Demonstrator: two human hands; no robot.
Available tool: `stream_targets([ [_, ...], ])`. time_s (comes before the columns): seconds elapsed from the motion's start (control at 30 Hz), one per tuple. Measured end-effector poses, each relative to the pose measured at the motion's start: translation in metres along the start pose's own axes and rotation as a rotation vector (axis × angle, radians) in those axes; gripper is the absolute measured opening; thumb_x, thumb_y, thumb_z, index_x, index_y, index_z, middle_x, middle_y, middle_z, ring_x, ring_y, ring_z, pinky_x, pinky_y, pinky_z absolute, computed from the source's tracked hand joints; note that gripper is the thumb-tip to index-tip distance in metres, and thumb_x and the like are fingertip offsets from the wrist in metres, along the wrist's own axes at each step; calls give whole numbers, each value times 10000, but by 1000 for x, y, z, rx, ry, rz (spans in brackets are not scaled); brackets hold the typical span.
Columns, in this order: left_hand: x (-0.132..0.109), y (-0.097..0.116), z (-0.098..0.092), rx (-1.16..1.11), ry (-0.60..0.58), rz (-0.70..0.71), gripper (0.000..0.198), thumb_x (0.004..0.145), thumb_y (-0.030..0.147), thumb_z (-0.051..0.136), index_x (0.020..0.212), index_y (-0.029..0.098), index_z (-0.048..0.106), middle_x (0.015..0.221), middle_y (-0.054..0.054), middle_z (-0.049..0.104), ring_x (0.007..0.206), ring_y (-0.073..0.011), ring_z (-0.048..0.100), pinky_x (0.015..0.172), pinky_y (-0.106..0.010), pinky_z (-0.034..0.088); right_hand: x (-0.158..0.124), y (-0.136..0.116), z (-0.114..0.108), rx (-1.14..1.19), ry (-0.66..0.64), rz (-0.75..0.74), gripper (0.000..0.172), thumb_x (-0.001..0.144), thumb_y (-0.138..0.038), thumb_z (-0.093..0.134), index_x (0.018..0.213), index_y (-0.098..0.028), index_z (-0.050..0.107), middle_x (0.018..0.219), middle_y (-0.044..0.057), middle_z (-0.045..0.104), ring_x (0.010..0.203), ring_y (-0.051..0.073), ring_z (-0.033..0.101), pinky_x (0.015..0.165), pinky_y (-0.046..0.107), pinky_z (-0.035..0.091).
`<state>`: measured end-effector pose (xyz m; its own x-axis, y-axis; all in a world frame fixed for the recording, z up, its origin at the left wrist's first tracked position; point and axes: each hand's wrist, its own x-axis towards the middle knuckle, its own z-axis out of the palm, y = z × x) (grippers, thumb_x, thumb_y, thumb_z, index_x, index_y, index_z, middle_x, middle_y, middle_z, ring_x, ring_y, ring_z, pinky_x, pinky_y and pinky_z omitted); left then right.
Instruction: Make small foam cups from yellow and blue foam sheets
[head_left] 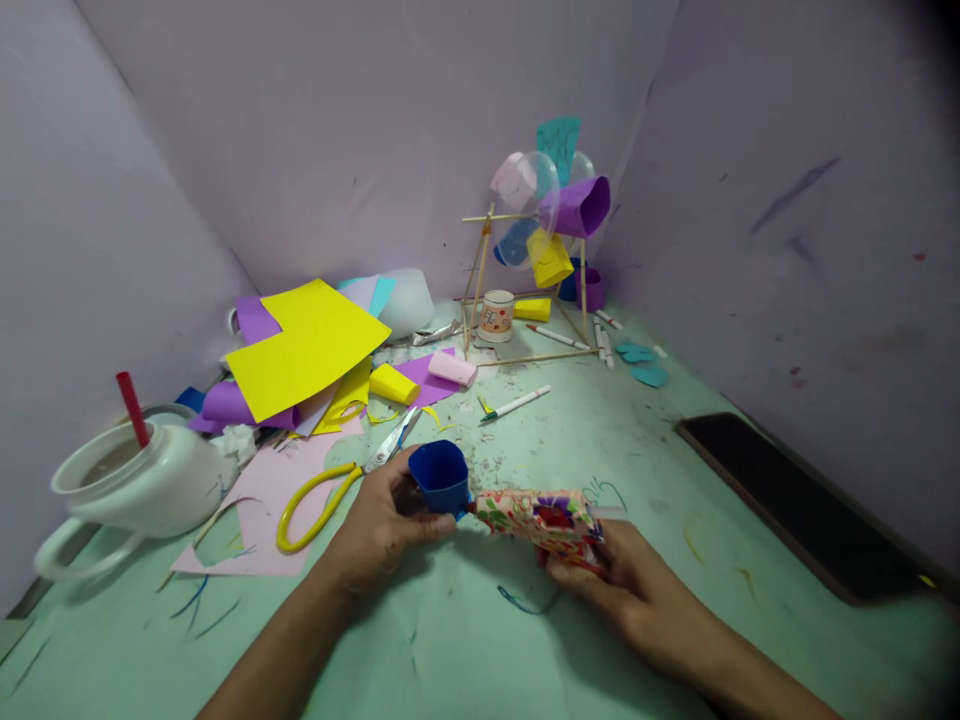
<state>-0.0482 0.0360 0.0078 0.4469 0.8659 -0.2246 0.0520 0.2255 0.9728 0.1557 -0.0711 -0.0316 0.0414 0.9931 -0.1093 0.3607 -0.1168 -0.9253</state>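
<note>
Clock directions are taken from the hands. Biggest risk is judged to be the white pot (142, 480) at 9 o'clock: it is wide, its contents cannot be made out, and it could be tipped by a sweep of the left forearm. The dark slab (802, 505) at 3 o'clock could be struck if the right elbow is swung out. The yellow-handled scissors (330, 495) lie just beside the left hand (382, 525) at 10 o'clock and could be snagged. The blue cup (441, 478) is pinched in the left hand's fingers, low over the surface (600, 440) at centre. It looks like thin paper and could be crushed by too hard a grip. The floral-wrapped tool (540, 518) is clamped in the right hand (637, 590), its tip touching the cup's wall. A slip there could push the cup out of the pinch. What kind of tool it is cannot be told. Room is closed off by the walls (375, 130) at 9, 12 and 3 o'clock. The paper pile (307, 345) at 11 and the stick wheel model (544, 230) at 1 o'clock narrow it further. Bare surface is left at 6 o'clock and in a band at 12 o'clock up to the marker (517, 403).
</note>
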Motion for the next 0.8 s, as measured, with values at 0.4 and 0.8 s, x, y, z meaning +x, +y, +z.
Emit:
stream_targets([
  [0.4, -1, -11, -8, -82, 37, 42, 542, 448, 293, 819, 954, 189, 652, 922, -54, 685, 862, -228, 614, 779, -319, 482, 25, -13, -38, 327, 266, 215, 259, 692, -360, 671, 819, -150, 588, 546, -33, 562, 402, 79, 426, 367, 191, 305],
  [0.8, -4, -8, -5, -129, 34, 64, 536, 412, 315, 825, 914, 207, 671, 852, -34, 696, 812, -204, 617, 736, -287, 483, 122, 0, -89, 399, 595, 436, 287, 888, -296, 539, 1136, -151, 541, 1123, 76, 585, 924, 193, 608, 766, 389, 523],
])
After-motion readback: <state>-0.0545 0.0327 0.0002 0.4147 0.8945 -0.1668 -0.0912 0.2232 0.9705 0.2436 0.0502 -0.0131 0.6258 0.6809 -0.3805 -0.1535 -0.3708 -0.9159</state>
